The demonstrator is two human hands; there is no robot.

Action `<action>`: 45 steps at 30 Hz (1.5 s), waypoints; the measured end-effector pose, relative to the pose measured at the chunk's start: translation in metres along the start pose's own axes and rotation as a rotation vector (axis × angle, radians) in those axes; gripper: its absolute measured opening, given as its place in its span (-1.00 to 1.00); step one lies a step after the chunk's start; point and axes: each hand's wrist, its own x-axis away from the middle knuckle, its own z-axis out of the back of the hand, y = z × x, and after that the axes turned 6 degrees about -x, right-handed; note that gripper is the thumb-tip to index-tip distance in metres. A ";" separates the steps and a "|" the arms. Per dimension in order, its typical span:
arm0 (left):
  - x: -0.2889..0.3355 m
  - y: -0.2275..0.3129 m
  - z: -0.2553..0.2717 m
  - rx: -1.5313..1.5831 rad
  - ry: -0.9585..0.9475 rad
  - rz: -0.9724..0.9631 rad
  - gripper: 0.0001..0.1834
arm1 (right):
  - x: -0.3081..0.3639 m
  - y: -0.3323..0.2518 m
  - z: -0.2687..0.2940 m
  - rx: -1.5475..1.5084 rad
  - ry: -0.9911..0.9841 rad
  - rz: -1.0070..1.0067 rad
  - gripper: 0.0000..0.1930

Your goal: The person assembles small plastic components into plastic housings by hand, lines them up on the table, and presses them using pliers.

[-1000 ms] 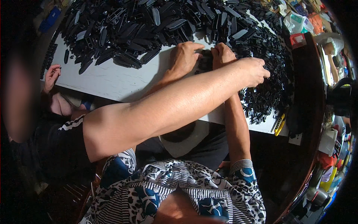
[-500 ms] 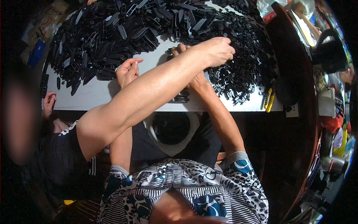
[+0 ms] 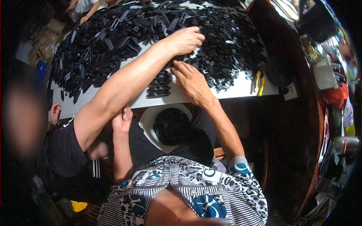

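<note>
My left hand point(image 3: 122, 119) is just off the table's front edge, below a co-worker's forearm. Its fingers are curled, and what they hold, if anything, is too small to make out. My right hand point(image 3: 191, 81) lies over the white table, its fingers stretched toward the far left. Beside its fingertips is a short row of black plastic parts point(image 3: 158, 90), laid side by side. The co-worker's arm point(image 3: 120, 86) reaches across from the left and partly covers this row. The co-worker's hand point(image 3: 185, 40) is over a heap of small black parts point(image 3: 226, 49).
A heap of longer black plastic pieces point(image 3: 102, 49) spreads over the table's left and far side. Yellow-handled pliers point(image 3: 259, 83) lie near the right front edge. A white-rimmed tub point(image 3: 147, 122) with dark contents is between my legs. Another person point(image 3: 88, 7) is at the far left.
My left hand has drawn back from the table to below its front edge. The co-worker's hand has shifted left over the parts, leaving my right hand uncovered. The view has tilted a little.
</note>
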 end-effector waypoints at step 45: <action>-0.066 -0.097 -0.027 -1.967 -0.786 -1.713 -0.73 | 0.167 0.124 0.063 0.350 0.598 -0.984 -0.46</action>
